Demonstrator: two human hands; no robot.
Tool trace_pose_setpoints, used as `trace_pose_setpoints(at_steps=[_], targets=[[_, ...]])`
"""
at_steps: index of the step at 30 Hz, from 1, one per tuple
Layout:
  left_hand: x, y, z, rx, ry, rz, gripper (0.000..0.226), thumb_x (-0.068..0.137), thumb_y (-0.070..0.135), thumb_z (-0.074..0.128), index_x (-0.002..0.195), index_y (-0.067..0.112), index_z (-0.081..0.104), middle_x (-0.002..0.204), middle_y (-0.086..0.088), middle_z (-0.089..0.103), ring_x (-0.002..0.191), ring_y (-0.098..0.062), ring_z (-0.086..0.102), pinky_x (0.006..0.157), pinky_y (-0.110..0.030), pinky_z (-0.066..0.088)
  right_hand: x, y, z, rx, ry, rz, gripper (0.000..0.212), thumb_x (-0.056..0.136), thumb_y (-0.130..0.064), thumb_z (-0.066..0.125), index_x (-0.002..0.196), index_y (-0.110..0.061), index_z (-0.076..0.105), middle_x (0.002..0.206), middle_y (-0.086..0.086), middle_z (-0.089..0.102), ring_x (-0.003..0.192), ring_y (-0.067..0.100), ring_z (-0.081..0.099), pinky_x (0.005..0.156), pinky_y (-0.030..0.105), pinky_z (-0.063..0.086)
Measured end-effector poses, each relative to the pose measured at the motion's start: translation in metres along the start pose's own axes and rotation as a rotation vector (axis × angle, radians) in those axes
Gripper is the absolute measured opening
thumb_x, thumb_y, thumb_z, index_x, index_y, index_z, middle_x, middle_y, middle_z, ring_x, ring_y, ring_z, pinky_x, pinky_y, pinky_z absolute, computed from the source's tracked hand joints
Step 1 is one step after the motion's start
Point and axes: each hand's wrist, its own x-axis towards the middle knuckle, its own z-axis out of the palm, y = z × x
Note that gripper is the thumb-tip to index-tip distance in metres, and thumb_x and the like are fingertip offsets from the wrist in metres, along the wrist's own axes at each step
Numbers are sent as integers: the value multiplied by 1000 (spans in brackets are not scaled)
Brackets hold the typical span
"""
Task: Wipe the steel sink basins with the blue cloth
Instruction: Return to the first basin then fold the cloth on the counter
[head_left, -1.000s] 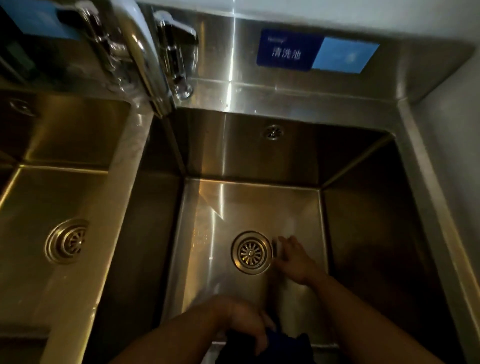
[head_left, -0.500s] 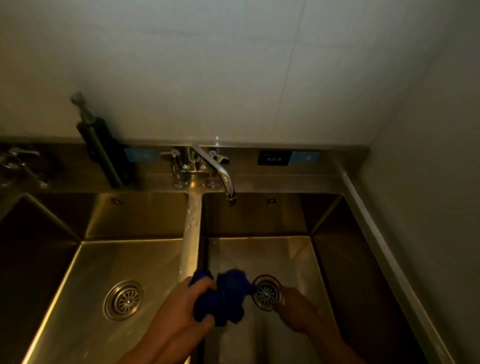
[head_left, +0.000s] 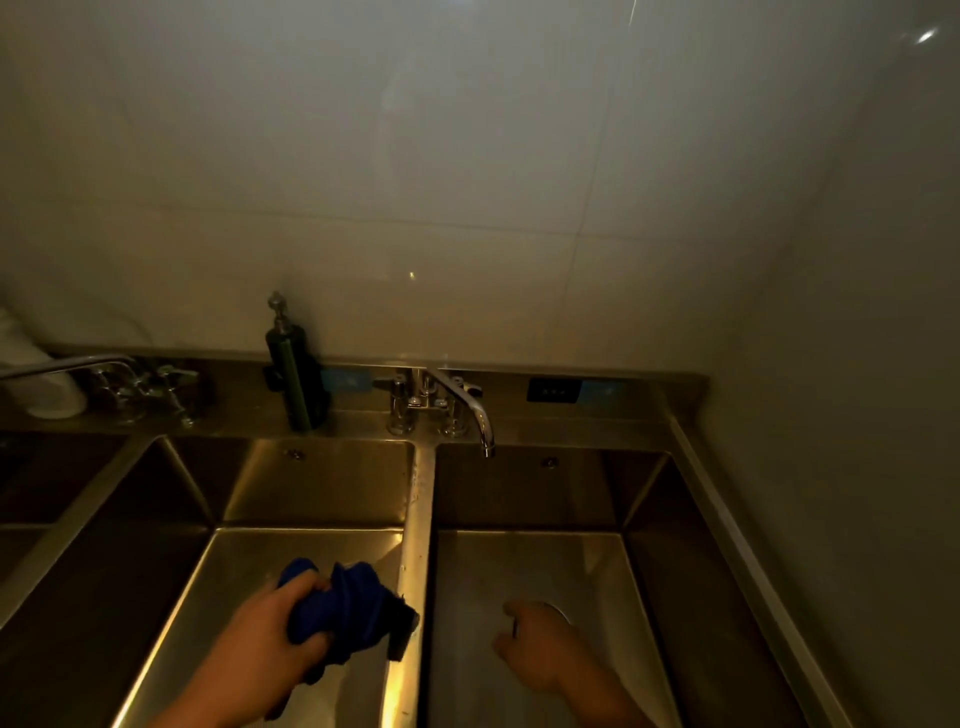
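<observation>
The left hand (head_left: 270, 639) has its fingers clenched round the bunched blue cloth (head_left: 353, 608), held over the basin (head_left: 311, 483) just left of the divider (head_left: 421, 519). Right of the divider, the right hand (head_left: 540, 649) hangs low in the other basin (head_left: 519, 499) over its drain (head_left: 560, 610), fingers loosely curled, grasping nothing. The tap (head_left: 467, 410) stands at the divider's far end.

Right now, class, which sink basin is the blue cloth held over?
The middle basin: the left hand grips the blue cloth above it. The right basin, under the faucet spout, holds only the bare right hand.
</observation>
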Motion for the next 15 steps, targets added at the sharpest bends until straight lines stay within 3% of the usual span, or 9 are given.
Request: trace_pose_setpoints(at_steps=[2,8,15], targets=[[-8,-6,-4,15,-8,-7,29,77,25,72,95,40,55,93,7,57,80,-9,62,68,-18,47,-8,-10,-1,-17,-1,-19,56,93,-43,48,143,-20,39,144,9,46,131,24,45,105,29,36],[-30,-31,-28,-23,-30,-49,29,75,25,74,97,36,59,97,5,61,86,-9,63,83,-33,52,-29,-49,8,-7,-41,-42,49,93,-38,48,138,-18,46,140,9,51,125,25,50,103,30,39],[-34,-89,-74,-12,-75,-31,36,71,32,76,99,42,56,105,10,56,96,-4,56,90,-26,43,-41,-130,34,63,1,-19,53,91,-41,51,139,-20,44,143,6,48,130,26,46,109,39,37]])
